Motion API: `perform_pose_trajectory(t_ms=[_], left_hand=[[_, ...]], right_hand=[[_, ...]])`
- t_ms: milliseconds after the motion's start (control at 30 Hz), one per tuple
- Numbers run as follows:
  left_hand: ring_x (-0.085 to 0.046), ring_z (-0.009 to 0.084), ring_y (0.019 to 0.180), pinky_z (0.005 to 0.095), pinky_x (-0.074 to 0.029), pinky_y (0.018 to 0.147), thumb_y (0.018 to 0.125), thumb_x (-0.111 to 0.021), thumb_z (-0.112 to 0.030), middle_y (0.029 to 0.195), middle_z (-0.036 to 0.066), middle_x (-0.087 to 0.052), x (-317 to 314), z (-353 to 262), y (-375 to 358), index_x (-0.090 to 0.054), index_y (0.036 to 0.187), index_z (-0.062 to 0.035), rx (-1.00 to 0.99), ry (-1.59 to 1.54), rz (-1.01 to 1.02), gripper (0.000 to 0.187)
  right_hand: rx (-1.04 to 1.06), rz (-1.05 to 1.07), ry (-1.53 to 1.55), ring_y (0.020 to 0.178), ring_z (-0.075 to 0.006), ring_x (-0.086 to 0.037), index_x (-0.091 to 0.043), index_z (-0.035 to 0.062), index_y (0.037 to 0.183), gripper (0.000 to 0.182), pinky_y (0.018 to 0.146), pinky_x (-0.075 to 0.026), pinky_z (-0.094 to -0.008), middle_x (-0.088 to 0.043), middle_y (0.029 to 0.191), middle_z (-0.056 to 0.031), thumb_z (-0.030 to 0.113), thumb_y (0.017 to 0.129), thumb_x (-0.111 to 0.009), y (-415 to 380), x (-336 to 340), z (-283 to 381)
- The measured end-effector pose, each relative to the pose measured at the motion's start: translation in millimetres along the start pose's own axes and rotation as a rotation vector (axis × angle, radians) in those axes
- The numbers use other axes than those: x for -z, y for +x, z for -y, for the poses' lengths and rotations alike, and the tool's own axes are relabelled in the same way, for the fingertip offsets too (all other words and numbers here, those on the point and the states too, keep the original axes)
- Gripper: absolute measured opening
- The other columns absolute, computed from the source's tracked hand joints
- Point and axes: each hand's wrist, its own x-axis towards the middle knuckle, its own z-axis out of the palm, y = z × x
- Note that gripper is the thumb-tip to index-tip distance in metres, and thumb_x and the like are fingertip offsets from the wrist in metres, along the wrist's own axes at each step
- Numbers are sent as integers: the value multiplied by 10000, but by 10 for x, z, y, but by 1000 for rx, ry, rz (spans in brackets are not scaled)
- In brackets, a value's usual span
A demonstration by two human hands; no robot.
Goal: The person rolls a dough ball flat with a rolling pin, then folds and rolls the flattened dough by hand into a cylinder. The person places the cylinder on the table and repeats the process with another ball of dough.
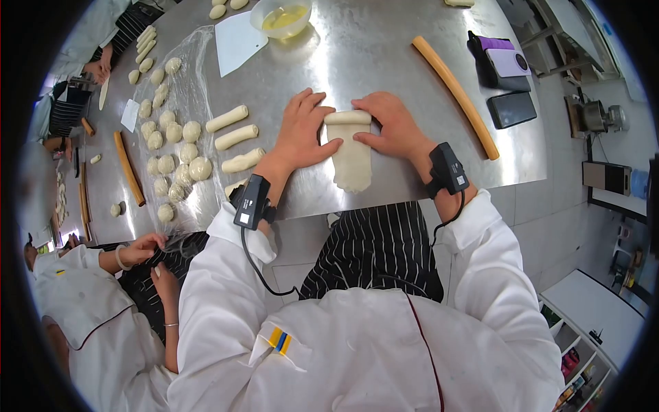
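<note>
On the metal table in front of me lies a flat strip of dough (pixel 352 161), its far end turned over into a short roll (pixel 349 118). My left hand (pixel 300 130) is at the strip's left side, fingers spread, with the thumb at the dough's edge and the index fingertip by the roll's end. At the right side, my right hand (pixel 392 127) has its fingers apart, the index at the roll's far edge and the thumb against the strip. Neither hand is closed round the dough. Left of my left hand lie several rolled dough pieces (pixel 237 136).
Dough balls (pixel 167 165) lie under plastic film farther left. A wooden rolling pin (pixel 456 97), a phone (pixel 512 110) and a purple-and-black case (pixel 500 62) are at right. Beyond my hands stand a bowl of yellow liquid (pixel 283 18) and a white sheet (pixel 237 42). Co-workers' hands (pixel 141 250) are at left.
</note>
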Motion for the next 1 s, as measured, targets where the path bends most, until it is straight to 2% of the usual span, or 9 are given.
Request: perform_pose_trajectory(t_ms=[67,133,267,433,533,667,733,800,1000], left_hand=[[-354,413,1339,493,-290,1109,680,-743,-265,1325,181,-502,40,34,-32,-502,1285,-66,-33,-73,163,681],[-346,420,1345,506,-275,1117,680,-734,-253,1341,186,-493,42,4,-72,-513,1272,-64,8,-117,126,660],[-326,435,1361,535,-239,1134,671,-705,-214,1371,199,-474,71,-83,-163,-520,1264,-53,-21,36,171,641],[-307,440,1378,535,-240,1134,684,-660,-169,1420,207,-435,43,-157,-276,-497,1263,-61,14,-108,104,611],[-310,449,1369,540,-233,1136,678,-646,-175,1405,222,-440,30,-169,-341,-501,1250,-49,34,-80,105,603],[-304,452,1365,535,-231,1138,680,-640,-201,1378,235,-447,56,-288,-359,-508,1232,-39,23,26,126,590],[-288,450,1373,542,-224,1139,684,-647,-227,1382,232,-441,16,-210,-411,-507,1231,-41,45,-74,119,594],[-271,449,1381,548,-217,1140,689,-655,-253,1386,229,-436,32,-225,-391,-507,1230,-42,64,-171,113,600],[-255,447,1396,580,-186,1138,695,-699,-317,1378,210,-450,55,-313,-395,-498,1209,-49,29,55,168,613]], right_hand=[[20,90,-32,1096,-326,-550,-579,77,1233,569,953,-438,-418,-628,1141,-105,157,707,-781,-1,8,-22],[39,-42,44,1085,-310,-557,-583,77,1228,519,928,-446,-412,-643,1120,-97,145,743,-755,-10,-18,-20],[-14,59,139,1084,-295,-569,-579,64,1228,469,939,-448,-401,-631,1159,-108,106,781,-712,-64,16,-82],[-147,21,226,1144,-270,-567,-564,49,1238,451,1031,-417,-372,-594,1221,-111,14,793,-632,-195,27,69],[-198,-8,460,1058,-324,-579,-568,53,1248,497,948,-447,-401,-633,1132,-118,82,756,-631,-365,-72,100],[-213,-122,407,1065,-322,-572,-533,52,1288,560,976,-438,-394,-631,1118,-115,87,739,-634,-400,-84,232],[-118,47,226,1072,-312,-565,-510,56,1311,612,994,-425,-397,-621,1136,-113,112,721,-664,-364,-17,274],[-124,-8,204,1076,-314,-558,-509,57,1311,631,995,-419,-403,-616,1138,-119,129,710,-686,-381,-45,275],[-98,35,109,1102,-334,-539,-513,67,1310,678,1030,-385,-436,-601,1159,-140,184,687,-753,-407,0,345]])
